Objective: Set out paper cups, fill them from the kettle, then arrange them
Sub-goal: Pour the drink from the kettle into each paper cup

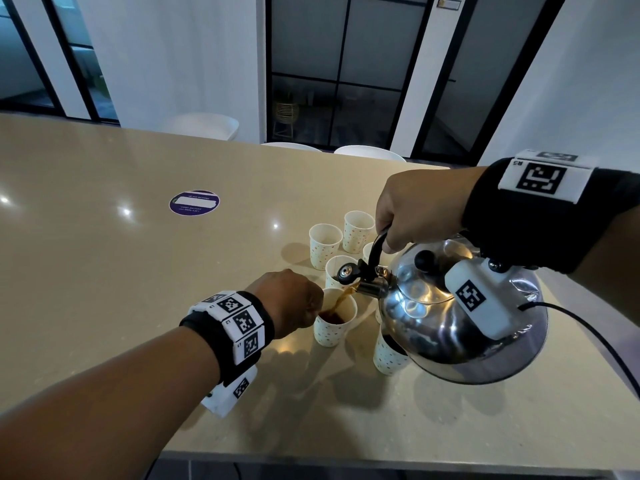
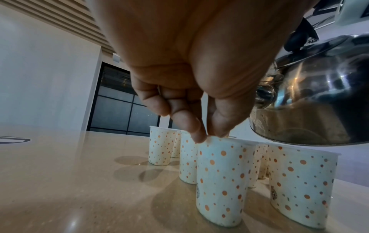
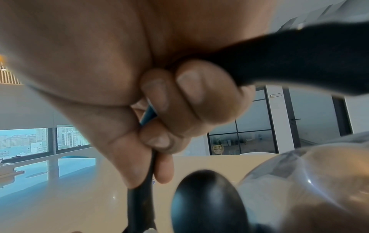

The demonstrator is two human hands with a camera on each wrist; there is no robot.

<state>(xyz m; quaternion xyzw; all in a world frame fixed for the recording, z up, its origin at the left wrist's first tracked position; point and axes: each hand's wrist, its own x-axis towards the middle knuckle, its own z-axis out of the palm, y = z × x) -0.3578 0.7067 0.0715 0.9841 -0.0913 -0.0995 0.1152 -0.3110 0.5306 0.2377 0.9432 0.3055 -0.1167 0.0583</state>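
Note:
A shiny steel kettle (image 1: 460,317) hangs tilted over the cups, and brown liquid runs from its spout (image 1: 367,288) into a dotted paper cup (image 1: 334,318). My right hand (image 1: 412,213) grips the kettle's black handle (image 3: 279,63). My left hand (image 1: 294,308) pinches the near rim of that cup (image 2: 221,181) between thumb and forefinger. Several more dotted cups (image 1: 325,245) stand upright behind and beside it; one (image 1: 388,355) sits partly under the kettle (image 2: 319,94). The black lid knob (image 3: 205,201) fills the bottom of the right wrist view.
A beige table (image 1: 138,306) carries everything, with a round purple sticker (image 1: 194,202) at its far left. White chairs (image 1: 204,124) stand along the far edge. A black cable (image 1: 595,334) trails off my right wrist toward the table's right edge.

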